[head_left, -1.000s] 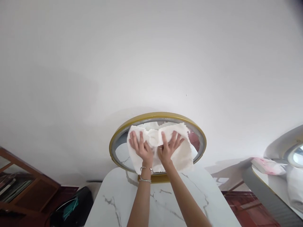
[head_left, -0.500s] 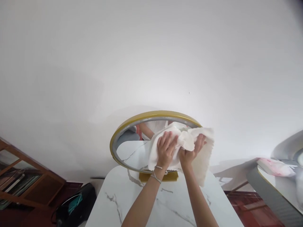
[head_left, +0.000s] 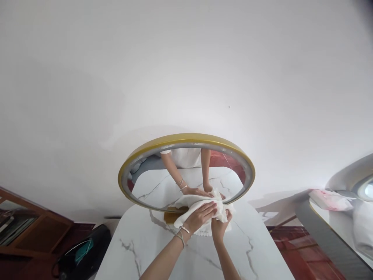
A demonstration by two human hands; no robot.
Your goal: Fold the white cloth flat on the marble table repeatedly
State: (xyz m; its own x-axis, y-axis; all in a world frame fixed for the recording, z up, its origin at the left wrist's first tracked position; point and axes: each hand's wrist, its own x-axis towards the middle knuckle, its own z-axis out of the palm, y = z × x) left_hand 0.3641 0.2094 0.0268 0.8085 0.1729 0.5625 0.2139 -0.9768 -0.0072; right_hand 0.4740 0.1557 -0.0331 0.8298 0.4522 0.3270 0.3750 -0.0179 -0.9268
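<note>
A round mirror with a gold frame point(head_left: 186, 138) stands on a gold base point(head_left: 171, 217) upon a white marbled table point(head_left: 131, 241). At the mirror's lower edge, right of its middle, a white cloth point(head_left: 186, 219) lies bunched against the glass and frame. My left hand point(head_left: 201, 217) presses on the cloth, with its fingers stretched to the right. My right hand point(head_left: 221, 227) grips the crumpled right part of the cloth. Both forearms, the hands and the cloth are reflected in the glass. The cloth hides part of the base.
A wooden cabinet point(head_left: 37, 229) and a black bag point(head_left: 90, 249) are at the lower left. On the right, another table point(head_left: 332, 225) bears a pink and white packet point(head_left: 330, 200) and a second round mirror point(head_left: 361, 186). A white wall point(head_left: 186, 70) rises behind.
Both hands and the cloth have moved down from the right part of the glass to the lower rim. The cloth is more bunched, and more of the glass shows.
</note>
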